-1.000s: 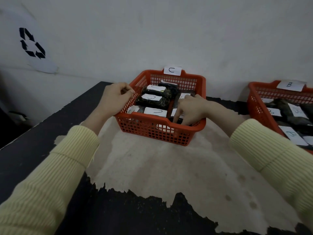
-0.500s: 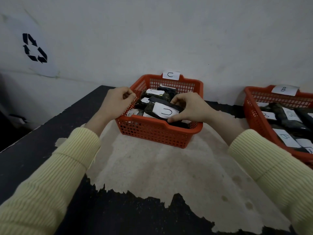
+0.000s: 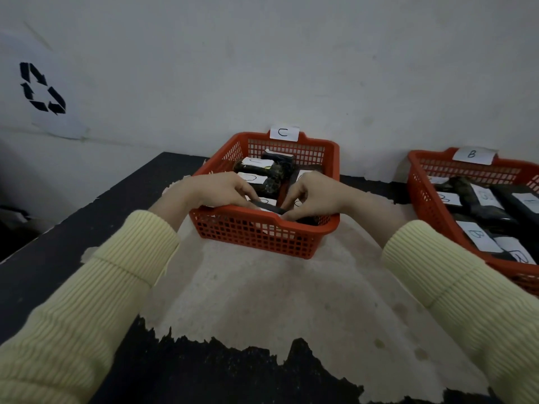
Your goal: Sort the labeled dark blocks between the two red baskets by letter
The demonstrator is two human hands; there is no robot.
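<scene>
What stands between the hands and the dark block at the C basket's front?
Nothing visible: the left hand and right hand both hold the dark block just inside the front rim of the C basket.

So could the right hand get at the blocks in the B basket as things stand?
Probably, once free. The right hand grips a dark block at the C basket now, but the B basket stands open to its right, its blocks uncovered, only bare table between.

Pale yellow ribbed knit sleeves (image 3: 96,290) end cuffed above bare hands (image 3: 221,189).
</scene>
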